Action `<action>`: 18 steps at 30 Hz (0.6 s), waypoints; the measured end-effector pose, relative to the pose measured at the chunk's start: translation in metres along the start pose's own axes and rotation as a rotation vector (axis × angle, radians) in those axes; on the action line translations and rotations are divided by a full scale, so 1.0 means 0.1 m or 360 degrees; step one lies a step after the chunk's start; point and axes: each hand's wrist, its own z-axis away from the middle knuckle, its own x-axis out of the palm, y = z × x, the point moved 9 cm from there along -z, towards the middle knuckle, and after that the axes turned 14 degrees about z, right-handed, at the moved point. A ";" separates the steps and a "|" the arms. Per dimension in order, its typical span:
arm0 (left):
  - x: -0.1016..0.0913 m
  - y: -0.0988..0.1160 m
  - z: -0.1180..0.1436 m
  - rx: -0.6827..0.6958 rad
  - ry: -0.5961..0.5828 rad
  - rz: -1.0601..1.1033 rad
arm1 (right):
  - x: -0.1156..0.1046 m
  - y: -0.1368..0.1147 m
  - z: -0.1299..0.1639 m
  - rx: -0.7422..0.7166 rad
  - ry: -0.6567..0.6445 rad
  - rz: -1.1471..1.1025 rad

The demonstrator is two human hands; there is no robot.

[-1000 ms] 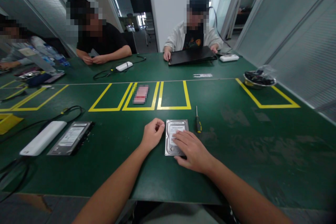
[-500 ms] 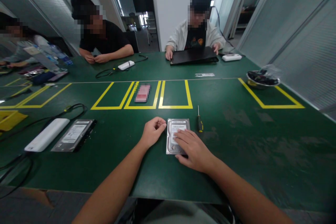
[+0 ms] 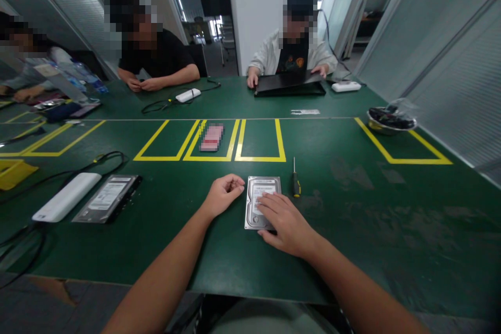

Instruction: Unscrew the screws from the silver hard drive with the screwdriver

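At the near edge of the green table point(image 3: 352, 229), the right hand point(image 3: 284, 222) lies flat, fingers spread, pressing on the lower part of a silver hard drive point(image 3: 260, 195) that rests label-up on the mat. The left hand point(image 3: 223, 195) sits just left of the drive, curled into a loose fist, its knuckles close to the drive's upper left corner; whether it pinches anything cannot be told. Just right of the drive lies a small screwdriver point(image 3: 295, 181), its tip pointing away from the person. Beyond them, three boxes of yellow tape point(image 3: 260, 159) mark the mat, the middle one holding a pink card point(image 3: 212, 138). Well to the left lie a second hard drive point(image 3: 107, 198) and, beside it, a white box point(image 3: 66, 197) with black cables near it. Far right, a bowl point(image 3: 391, 120) stands in another taped box. Across the table, a person in a light jacket point(image 3: 270, 55) holds a black laptop point(image 3: 289, 84).
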 end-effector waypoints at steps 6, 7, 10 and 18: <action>0.00 -0.01 0.01 -0.0004 -0.0045 0.0003 | 0.00 0.03 -0.01 0.0032 -0.0016 -0.0017; 0.00 -0.01 0.01 -0.0003 -0.0050 0.0002 | 0.00 0.03 0.00 0.0035 -0.0019 -0.0017; 0.01 -0.01 0.01 -0.0002 -0.0077 -0.0013 | 0.01 0.03 0.00 0.0034 -0.0032 -0.0021; 0.09 0.02 0.04 -0.0017 -0.0233 -0.0144 | -0.01 0.03 -0.01 0.0047 -0.0019 -0.0063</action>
